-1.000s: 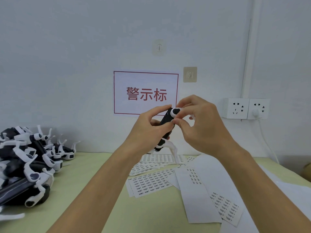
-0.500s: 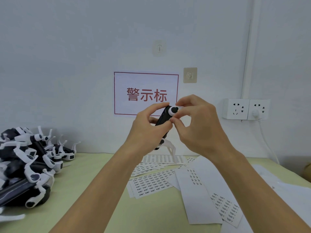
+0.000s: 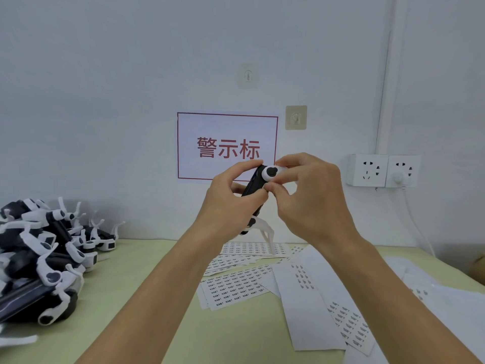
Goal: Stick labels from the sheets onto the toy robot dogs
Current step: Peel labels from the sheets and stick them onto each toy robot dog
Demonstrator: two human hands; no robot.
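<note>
**2 hands hold 1 toy robot dog in mid-air above the label sheets**

A small black-and-white plastic toy robot dog is held up at chest height in front of a white wall, well above a pale green table. The left hand wraps its curled fingers and thumb round the dog's black body. The right hand pinches the top end, its thumb and forefinger closed just beside a round white joint with a black centre. No label is visible under the fingers; it may be hidden or too small to tell.

The toy looks light and rigid, with a smooth, probably slippery shell. Its thin white legs stick out below the left hand and seem the fragile part, so the black body is likely the safest place to grip. Pressing a label down probably needs only light fingertip pressure.

Both forearms rise from the bottom edge and meet at the centre, wrists bent slightly inward.

On the table below lie white paper sheets of small printed labels, overlapping, with long white backing strips to their right, some part-used. At far left sits a heap of black-and-white toy robot dogs. On the wall hang a red-bordered white sign with 3 red characters and 2 white power sockets.
</note>
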